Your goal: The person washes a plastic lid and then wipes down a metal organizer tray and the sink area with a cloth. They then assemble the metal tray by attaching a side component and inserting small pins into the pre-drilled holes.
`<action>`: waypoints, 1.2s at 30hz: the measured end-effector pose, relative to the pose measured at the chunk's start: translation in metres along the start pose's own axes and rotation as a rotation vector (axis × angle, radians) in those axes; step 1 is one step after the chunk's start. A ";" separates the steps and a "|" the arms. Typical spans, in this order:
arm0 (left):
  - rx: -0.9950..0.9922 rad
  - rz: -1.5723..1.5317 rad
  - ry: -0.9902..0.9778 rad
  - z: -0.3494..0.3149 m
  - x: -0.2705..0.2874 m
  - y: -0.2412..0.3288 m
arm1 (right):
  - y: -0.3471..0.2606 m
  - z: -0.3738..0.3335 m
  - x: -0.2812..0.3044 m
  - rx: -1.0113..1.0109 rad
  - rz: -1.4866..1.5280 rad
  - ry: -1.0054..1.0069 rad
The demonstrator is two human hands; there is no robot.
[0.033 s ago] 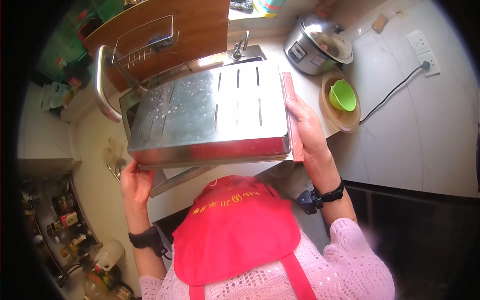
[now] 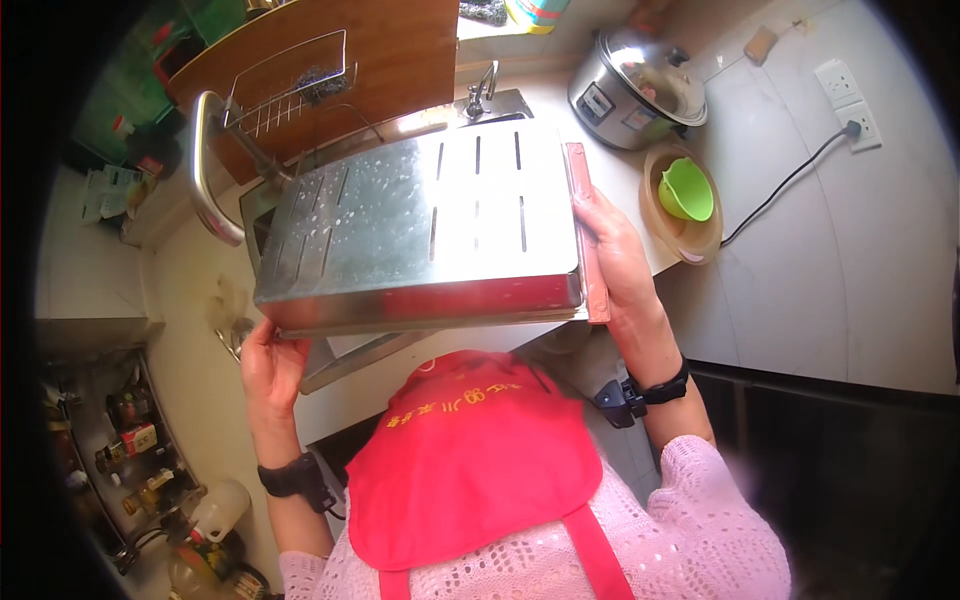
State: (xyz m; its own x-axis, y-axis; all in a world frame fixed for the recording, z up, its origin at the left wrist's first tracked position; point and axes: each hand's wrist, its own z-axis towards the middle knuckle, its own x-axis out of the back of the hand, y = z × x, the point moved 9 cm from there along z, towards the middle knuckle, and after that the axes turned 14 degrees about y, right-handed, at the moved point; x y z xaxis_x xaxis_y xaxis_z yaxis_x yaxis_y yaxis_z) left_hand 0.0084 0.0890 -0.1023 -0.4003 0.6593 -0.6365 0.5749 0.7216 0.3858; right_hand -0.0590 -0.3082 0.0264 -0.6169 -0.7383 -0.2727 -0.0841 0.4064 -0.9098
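A shallow rectangular stainless-steel tray (image 2: 385, 220) with rows of slots is held bottom up over the sink, wet with drops. A salmon-pink strip (image 2: 586, 230) runs along its right end. My right hand (image 2: 622, 260) grips that end, with the thumb on top of the strip and the other fingers hidden underneath. My left hand (image 2: 273, 367) is closed on the tray's near left corner, its fingertips under the rim. Below the tray, the sink (image 2: 365, 352) is mostly hidden.
A curved metal faucet (image 2: 207, 170) rises close to the tray's left end. Behind stand a wooden board (image 2: 400, 60) and a wire rack (image 2: 290, 85). At the right are a silver cooker (image 2: 610, 100) and a green bowl (image 2: 686, 192) in a tan basin (image 2: 655, 215).
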 end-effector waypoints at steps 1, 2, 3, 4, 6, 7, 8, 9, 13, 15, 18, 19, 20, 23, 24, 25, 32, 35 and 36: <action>-0.014 -0.017 0.013 -0.008 -0.014 -0.001 | 0.001 0.000 0.000 -0.002 0.006 0.003; -0.030 -0.035 0.027 -0.013 -0.024 -0.002 | -0.001 0.000 0.001 0.031 -0.013 0.030; -0.048 -0.031 0.041 -0.021 -0.028 -0.003 | -0.001 -0.001 -0.002 0.052 -0.027 0.041; -0.064 -0.055 -0.001 -0.027 -0.034 -0.001 | 0.003 0.000 -0.007 0.040 -0.018 0.026; -0.031 -0.097 -0.102 -0.033 -0.042 0.002 | -0.004 0.002 -0.008 0.156 0.065 0.064; -0.001 -0.117 -0.149 -0.035 -0.038 0.006 | -0.002 0.000 -0.010 0.091 0.014 0.075; 0.028 -0.123 -0.220 -0.036 -0.050 0.004 | -0.004 -0.001 0.002 0.041 -0.042 0.097; 0.010 -0.070 -0.205 -0.039 -0.061 0.003 | 0.005 0.013 0.019 0.037 -0.058 -0.021; 0.002 -0.006 -0.211 -0.087 -0.138 -0.018 | 0.073 0.077 0.122 -0.144 -0.138 -0.097; 0.015 0.014 -0.154 -0.081 -0.126 -0.026 | 0.102 0.078 0.131 -0.352 -0.225 -0.028; 0.060 -0.025 -0.231 -0.078 -0.127 -0.027 | 0.134 0.067 0.129 -0.471 -0.111 0.133; 0.094 -0.044 -0.279 -0.079 -0.131 -0.029 | 0.140 0.061 0.120 -0.490 -0.124 0.038; 0.095 -0.044 -0.277 -0.082 -0.134 -0.030 | 0.140 0.056 0.121 -0.492 -0.125 0.039; 0.039 -0.043 -0.223 -0.089 -0.136 -0.023 | 0.129 0.018 0.089 -0.508 -0.381 -0.178; 0.058 -0.055 -0.277 -0.091 -0.133 -0.022 | 0.121 0.011 0.086 -0.512 -0.380 -0.176; 0.084 -0.067 -0.334 -0.093 -0.133 -0.022 | 0.119 0.000 0.088 -0.609 -0.405 -0.191; 0.169 0.045 0.056 -0.072 -0.091 -0.041 | 0.123 -0.016 0.125 -0.787 -0.623 -0.109; 0.151 0.041 0.144 -0.059 -0.073 -0.047 | 0.134 -0.013 0.126 -0.845 -0.552 -0.155; 0.124 0.042 0.179 -0.054 -0.063 -0.047 | 0.136 -0.011 0.128 -0.847 -0.556 -0.162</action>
State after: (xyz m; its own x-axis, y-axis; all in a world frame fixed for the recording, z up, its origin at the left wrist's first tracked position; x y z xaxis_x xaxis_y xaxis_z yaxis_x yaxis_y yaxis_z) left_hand -0.0320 0.0251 -0.0439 -0.4877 0.7235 -0.4886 0.6728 0.6681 0.3177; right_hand -0.1581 -0.3413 -0.1288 -0.2146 -0.9764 0.0239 -0.8895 0.1853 -0.4177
